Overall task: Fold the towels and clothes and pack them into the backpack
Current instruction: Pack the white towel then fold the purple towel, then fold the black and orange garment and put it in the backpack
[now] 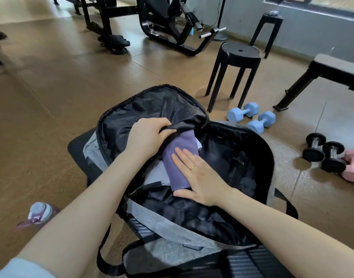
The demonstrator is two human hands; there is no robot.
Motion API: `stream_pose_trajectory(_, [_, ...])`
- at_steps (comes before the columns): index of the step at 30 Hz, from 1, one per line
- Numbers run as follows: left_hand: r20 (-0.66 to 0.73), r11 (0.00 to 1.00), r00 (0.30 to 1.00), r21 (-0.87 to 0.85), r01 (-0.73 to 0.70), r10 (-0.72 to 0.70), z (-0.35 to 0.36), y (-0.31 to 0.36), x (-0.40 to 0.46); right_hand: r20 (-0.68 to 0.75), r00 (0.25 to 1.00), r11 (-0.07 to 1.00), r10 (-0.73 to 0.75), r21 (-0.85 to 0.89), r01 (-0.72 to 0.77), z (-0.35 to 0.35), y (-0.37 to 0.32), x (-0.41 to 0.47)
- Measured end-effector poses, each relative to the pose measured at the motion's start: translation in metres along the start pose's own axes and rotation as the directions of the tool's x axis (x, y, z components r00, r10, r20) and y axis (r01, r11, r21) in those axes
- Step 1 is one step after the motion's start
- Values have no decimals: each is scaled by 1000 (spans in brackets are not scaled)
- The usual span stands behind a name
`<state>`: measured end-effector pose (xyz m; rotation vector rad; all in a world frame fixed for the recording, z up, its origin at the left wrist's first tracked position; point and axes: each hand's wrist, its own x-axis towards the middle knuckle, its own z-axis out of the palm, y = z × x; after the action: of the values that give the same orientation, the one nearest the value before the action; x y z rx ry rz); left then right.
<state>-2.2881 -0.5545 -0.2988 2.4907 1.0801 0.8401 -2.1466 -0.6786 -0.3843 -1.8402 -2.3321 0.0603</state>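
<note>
A grey backpack [160, 217] with black lining lies wide open on a black bench in front of me. Inside it sits a folded purple towel [179, 147], its far end tucked under a black inner pocket flap. A pale grey-white folded cloth [155, 174] lies beneath the towel. My left hand [147, 135] grips the edge of that black flap and holds it up. My right hand [196, 175] lies flat with straight fingers on the purple towel, pressing it down.
A purple water bottle [40, 212] lies on the floor at the left. Two blue dumbbells [252, 117], black dumbbells [323, 152] and a pink one [352, 167] are on the floor at the right. A black stool [239, 55], a bench [332, 67] and gym machines stand behind.
</note>
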Motion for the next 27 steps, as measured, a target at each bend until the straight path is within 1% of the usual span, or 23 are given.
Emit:
stream_pose_trajectory(2, [-78, 996, 997, -90, 1, -8, -4, 4, 1, -2, 999, 998, 44, -46, -45, 3, -3, 12])
stream_pose_trajectory(4, [-136, 982, 991, -189, -16, -10, -12, 8, 3, -44, 995, 993, 90, -70, -93, 1, -7, 29])
stream_pose_trajectory(6, [-146, 971, 989, -236, -32, -3, -19, 12, 6, -42, 989, 986, 144, -74, -147, -8, -10, 49])
stream_pose_trajectory(7, [-136, 970, 991, -242, -30, -4, -21, 12, 8, -10, 985, 983, 175, -60, -175, -11, -8, 58])
stream_pose_trajectory(8, [-120, 970, 993, -241, -19, -10, -20, 11, 8, 44, 978, 978, 203, -53, -201, -13, -6, 64])
stream_pose_trajectory(10, [-62, 973, 997, -231, 32, -48, -12, 6, 6, 78, 975, 978, 207, -9, -207, -15, -4, 62])
stream_pose_trajectory(12, [15, 978, 996, -187, 93, -92, 4, -3, -2, 40, 986, 987, 161, 23, -162, -18, -4, 44])
stream_pose_trajectory(14, [106, 985, 987, -110, 132, -121, 21, -6, -10, -11, 991, 991, 135, 8, -135, -29, -6, 15])
stream_pose_trajectory(17, [259, 996, 962, 36, 85, -92, 35, 5, -18, -13, 977, 976, 214, 27, -214, -53, -6, -30])
stream_pose_trajectory(18, [259, 996, 963, 60, 66, -79, 36, 14, -21, -48, 971, 971, 234, 64, -230, -60, -5, -44])
stream_pose_trajectory(19, [205, 998, 978, 59, 31, -43, 35, 25, -24, -93, 962, 962, 257, 119, -246, -69, -4, -59])
stream_pose_trajectory(20, [108, 999, 994, 35, -27, 23, 35, 38, -28, -145, 945, 947, 293, 177, -266, -77, -3, -75])
stream_pose_trajectory(21, [15, 996, 996, -12, -93, 93, 34, 54, -33, -204, 922, 933, 330, 221, -285, -84, -2, -92])
stream_pose_trajectory(22, [-42, 984, 987, -83, -160, 157, 33, 74, -39, -258, 892, 916, 372, 256, -308, -89, 1, -111])
stream_pose_trajectory(23, [-54, 960, 974, -167, -226, 219, 34, 97, -46, -308, 854, 896, 420, 288, -337, -92, 2, -132])
stream_pose_trajectory(24, [-33, 925, 957, -250, -286, 287, 38, 121, -55, -348, 811, 873, 471, 316, -371, -93, 2, -156])
stream_pose_trajectory(27, [74, 830, 889, -399, -389, 452, 64, 195, -92, -387, 705, 803, 594, 335, -493, -95, -3, -237])
